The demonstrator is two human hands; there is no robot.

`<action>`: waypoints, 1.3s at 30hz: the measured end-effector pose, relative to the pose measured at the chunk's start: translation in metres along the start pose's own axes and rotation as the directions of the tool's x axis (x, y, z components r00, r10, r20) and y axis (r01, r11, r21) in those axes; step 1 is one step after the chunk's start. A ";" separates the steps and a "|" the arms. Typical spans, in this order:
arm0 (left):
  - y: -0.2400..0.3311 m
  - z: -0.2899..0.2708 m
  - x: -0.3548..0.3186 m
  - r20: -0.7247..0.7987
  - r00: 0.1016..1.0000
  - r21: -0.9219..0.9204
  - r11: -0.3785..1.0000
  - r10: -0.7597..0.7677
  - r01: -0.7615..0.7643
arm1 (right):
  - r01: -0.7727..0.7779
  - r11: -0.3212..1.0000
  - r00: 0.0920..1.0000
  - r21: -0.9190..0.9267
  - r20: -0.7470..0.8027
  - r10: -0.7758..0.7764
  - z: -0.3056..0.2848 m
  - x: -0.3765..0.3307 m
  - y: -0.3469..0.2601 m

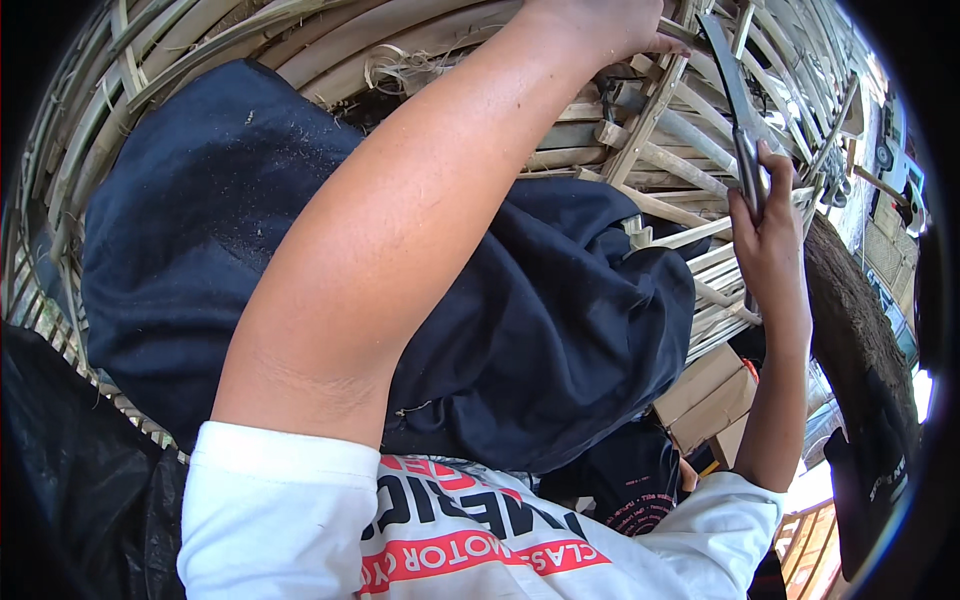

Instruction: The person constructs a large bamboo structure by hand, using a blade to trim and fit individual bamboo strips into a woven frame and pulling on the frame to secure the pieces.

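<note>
Head view: a long knife (pixel 733 95) was clamped in the right hand's (pixel 775 215) grip, near bamboo strips (pixel 646 130); the left hand's (pixel 622 24) grip could not be told. Many strips seemed woven; some ends were left sticking out.

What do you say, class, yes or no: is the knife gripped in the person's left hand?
No, the knife is gripped in the right hand, while the left hand is at the picture's top edge.
</note>
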State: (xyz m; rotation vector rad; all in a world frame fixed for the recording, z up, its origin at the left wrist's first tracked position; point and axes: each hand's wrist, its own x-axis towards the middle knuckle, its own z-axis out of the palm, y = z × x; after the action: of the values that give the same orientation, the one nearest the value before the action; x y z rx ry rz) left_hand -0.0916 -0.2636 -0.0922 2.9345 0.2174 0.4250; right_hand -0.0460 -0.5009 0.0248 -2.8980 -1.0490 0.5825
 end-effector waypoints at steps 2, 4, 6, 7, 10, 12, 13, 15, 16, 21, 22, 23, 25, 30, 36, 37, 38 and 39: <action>-0.003 -0.009 0.009 0.153 0.988 -0.142 0.990 0.015 0.007 | 0.032 0.991 0.999 -0.132 -0.033 -0.037 -0.022 -0.004 -0.001; 0.005 -0.007 0.002 0.069 0.998 -0.042 0.999 -0.001 0.004 | 0.134 0.987 0.964 0.086 -0.244 -0.110 -0.021 -0.003 0.000; 0.001 -0.007 0.006 0.229 0.973 -0.043 0.999 0.021 -0.011 | -0.052 0.999 0.993 0.010 -0.103 0.052 -0.018 -0.004 -0.011; 0.002 -0.008 0.006 0.193 0.981 -0.078 0.997 0.027 -0.012 | 0.011 0.992 0.996 -0.125 -0.087 -0.022 -0.014 -0.005 0.000; 0.003 -0.006 0.006 0.145 0.989 -0.115 0.993 0.033 -0.016 | 0.176 0.984 0.961 0.039 -0.225 -0.162 -0.022 -0.012 0.003; 0.000 -0.008 0.003 0.112 0.993 -0.115 0.993 0.032 -0.019 | 0.073 0.997 0.986 -0.036 -0.147 -0.077 -0.015 -0.006 -0.005; -0.004 0.000 -0.006 -0.030 0.999 -0.007 1.000 -0.018 0.018 | 0.013 0.988 1.000 -0.151 -0.006 -0.014 -0.013 -0.001 -0.013; 0.005 0.026 0.005 -0.102 0.995 -0.007 1.000 -0.012 0.011 | 0.061 0.989 0.996 -0.134 -0.061 -0.070 -0.015 -0.002 -0.010; 0.006 0.033 0.008 -0.150 0.989 0.011 1.000 -0.004 0.005 | 0.102 0.992 0.987 -0.074 -0.120 -0.110 -0.020 -0.006 -0.011; 0.008 -0.004 -0.001 -0.033 0.999 -0.010 1.000 0.013 -0.013 | 0.105 0.975 0.990 -0.196 -0.074 -0.121 -0.003 -0.016 0.000; 0.005 -0.006 0.002 -0.036 0.999 0.000 1.000 0.013 -0.013 | -0.009 0.995 0.999 -0.099 -0.047 0.005 -0.021 -0.015 -0.012; 0.001 -0.008 0.008 0.102 0.995 -0.005 1.000 0.008 -0.008 | 0.061 0.998 0.978 0.005 -0.199 -0.059 -0.015 -0.009 -0.011; -0.001 0.006 0.008 0.050 0.999 -0.013 1.000 -0.021 0.022 | 0.020 0.992 0.997 -0.121 -0.076 -0.029 -0.016 -0.007 -0.020; 0.002 -0.003 0.004 -0.010 1.000 -0.064 0.998 0.016 -0.017 | 0.176 0.984 0.941 -0.007 -0.292 -0.170 -0.020 -0.007 -0.018; 0.006 -0.002 0.009 0.072 0.997 -0.014 1.000 0.012 -0.011 | 0.056 0.998 0.984 -0.033 -0.168 -0.061 -0.034 -0.009 -0.014; 0.007 -0.003 0.009 0.111 0.994 -0.021 1.000 0.008 -0.006 | 0.116 0.993 0.953 -0.006 -0.281 -0.113 -0.032 -0.015 -0.013; 0.008 -0.004 0.005 0.104 0.994 -0.026 0.999 0.024 -0.022 | 0.010 0.990 0.965 0.143 -0.261 0.028 -0.032 -0.024 -0.018; 0.010 -0.006 0.001 0.102 0.995 -0.037 0.999 0.020 -0.016 | -0.022 0.978 0.957 0.209 -0.278 0.081 -0.032 -0.038 -0.020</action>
State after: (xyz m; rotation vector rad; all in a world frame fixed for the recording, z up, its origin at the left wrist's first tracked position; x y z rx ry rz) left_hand -0.0911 -0.2721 -0.0844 2.9149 0.1686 0.2775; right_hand -0.0742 -0.5049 0.0701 -2.7279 -0.8241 0.2427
